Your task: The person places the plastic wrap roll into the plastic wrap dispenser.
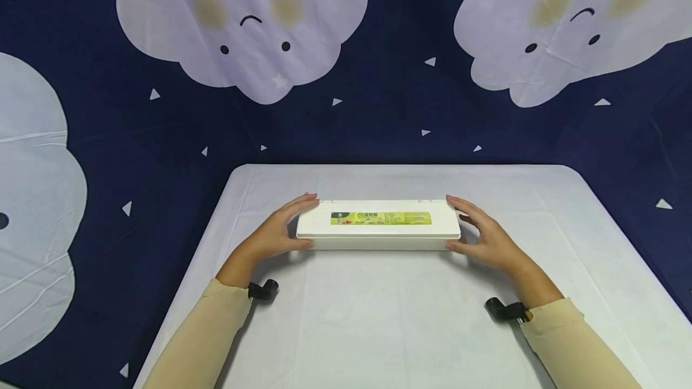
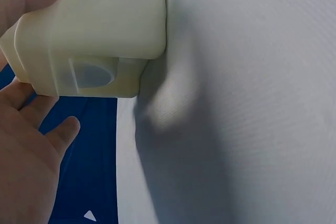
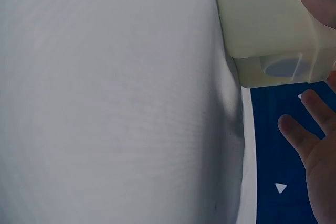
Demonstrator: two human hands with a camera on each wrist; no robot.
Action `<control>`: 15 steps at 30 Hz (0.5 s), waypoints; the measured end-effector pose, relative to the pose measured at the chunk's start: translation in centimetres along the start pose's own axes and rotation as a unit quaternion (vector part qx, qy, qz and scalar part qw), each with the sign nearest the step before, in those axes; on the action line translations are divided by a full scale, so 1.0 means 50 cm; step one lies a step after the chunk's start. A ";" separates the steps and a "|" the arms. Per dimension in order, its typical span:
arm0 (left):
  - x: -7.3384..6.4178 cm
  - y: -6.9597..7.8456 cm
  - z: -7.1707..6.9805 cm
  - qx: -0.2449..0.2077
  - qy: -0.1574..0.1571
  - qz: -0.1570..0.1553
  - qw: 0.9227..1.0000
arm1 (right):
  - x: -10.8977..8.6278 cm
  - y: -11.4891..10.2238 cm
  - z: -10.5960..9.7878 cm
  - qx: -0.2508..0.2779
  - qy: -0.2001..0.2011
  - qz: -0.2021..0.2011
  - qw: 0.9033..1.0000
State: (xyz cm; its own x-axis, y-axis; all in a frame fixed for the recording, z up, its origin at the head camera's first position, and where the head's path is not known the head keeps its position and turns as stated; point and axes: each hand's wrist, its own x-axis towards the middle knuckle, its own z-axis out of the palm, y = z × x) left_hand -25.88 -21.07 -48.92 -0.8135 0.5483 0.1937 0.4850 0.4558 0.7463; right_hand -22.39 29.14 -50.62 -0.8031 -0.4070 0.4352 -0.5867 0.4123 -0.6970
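A long white cling film box with a closed lid and a yellow-green label lies crosswise on the white-covered table. My left hand grips its left end, thumb on the front wall and fingers at the back edge. At the other end, my right hand holds the box the same way. In the left wrist view, the box end shows a rounded recess below the thumb, and some fingers reach its far side. The right wrist view has the opposite end of the box, with two fingers spread off it.
The white cloth-covered table has rounded far corners. Behind it hangs a dark blue backdrop with pale clouds and small triangles. Small black wrist cameras sit at both beige sleeves.
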 end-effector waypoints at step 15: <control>-0.011 0.005 -0.002 0.005 0.012 0.003 1.000 | -0.004 -0.005 0.005 0.010 0.009 -0.020 1.000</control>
State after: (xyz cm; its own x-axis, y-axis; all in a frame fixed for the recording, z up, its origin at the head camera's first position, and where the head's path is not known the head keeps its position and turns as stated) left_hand -25.35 -21.35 -48.79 -0.8181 0.5336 0.2142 0.4933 0.4600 0.7383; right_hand -22.04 28.93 -50.66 -0.7808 -0.4084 0.4729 -0.6163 0.3789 -0.6904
